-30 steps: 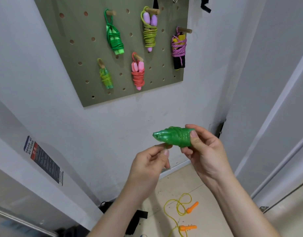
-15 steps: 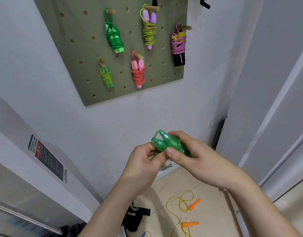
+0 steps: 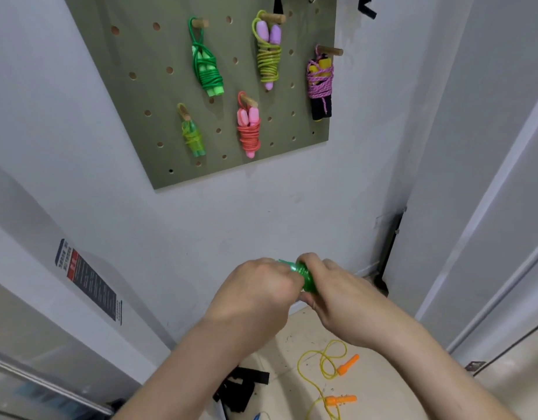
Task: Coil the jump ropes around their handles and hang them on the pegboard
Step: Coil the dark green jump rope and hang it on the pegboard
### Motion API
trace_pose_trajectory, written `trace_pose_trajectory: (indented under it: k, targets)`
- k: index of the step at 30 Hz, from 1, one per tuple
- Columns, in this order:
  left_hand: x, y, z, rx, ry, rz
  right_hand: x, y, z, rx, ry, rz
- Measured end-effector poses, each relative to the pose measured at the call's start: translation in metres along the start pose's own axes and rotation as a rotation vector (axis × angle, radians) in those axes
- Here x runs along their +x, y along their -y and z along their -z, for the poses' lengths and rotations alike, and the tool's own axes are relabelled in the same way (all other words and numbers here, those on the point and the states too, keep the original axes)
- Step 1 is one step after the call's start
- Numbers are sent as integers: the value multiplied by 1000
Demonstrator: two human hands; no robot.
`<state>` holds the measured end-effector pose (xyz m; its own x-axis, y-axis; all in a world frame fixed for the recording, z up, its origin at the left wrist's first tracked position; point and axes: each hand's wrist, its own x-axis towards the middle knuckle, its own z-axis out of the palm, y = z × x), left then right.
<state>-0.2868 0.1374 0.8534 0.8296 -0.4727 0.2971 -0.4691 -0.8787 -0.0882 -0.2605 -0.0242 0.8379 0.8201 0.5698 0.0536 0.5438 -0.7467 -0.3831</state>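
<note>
A green jump rope (image 3: 304,275), coiled round its green handles, sits between both hands in front of the wall. My left hand (image 3: 258,294) grips its left end and hides the handle tips. My right hand (image 3: 337,294) grips the right end, fingers curled over the coil. On the olive pegboard (image 3: 140,95) above hang several coiled ropes: a bright green one (image 3: 207,71), a lime one with purple handles (image 3: 269,54), a purple one with black and yellow handles (image 3: 320,83), a small lime-green one (image 3: 193,137) and a coral one with pink handles (image 3: 249,130).
A yellow rope with orange handles (image 3: 342,380) lies uncoiled on the tiled floor below my hands. A black strap (image 3: 240,386) lies beside it. A white door frame (image 3: 443,207) stands at the right, and a panel with a printed label (image 3: 89,283) at the left.
Both hands have moved down and closed in on the green rope. My left hand, which was touching it from below, now covers the handle tips.
</note>
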Motion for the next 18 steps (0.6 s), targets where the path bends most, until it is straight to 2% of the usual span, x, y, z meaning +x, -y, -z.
trace_pose_trajectory:
  k: [3,5,8,10,12,15,18]
  targets:
    - [10,8,22,-104,45,-37,-1,0,7,-16,107,73]
    - [16,14,34,-324,30,87,2,-1,13,89,129,105]
    - [24,19,44,-747,46,340,3,0,21,132,32,91]
    - [28,20,46,-910,133,367,0,3,27,165,-32,94]
    - [29,25,45,-1127,166,371,-2,6,32,312,-47,104]
    - [27,31,38,-1473,134,425,-4,6,39,465,-77,137]
    - [25,28,31,-1574,83,450,-6,5,35,560,-115,136]
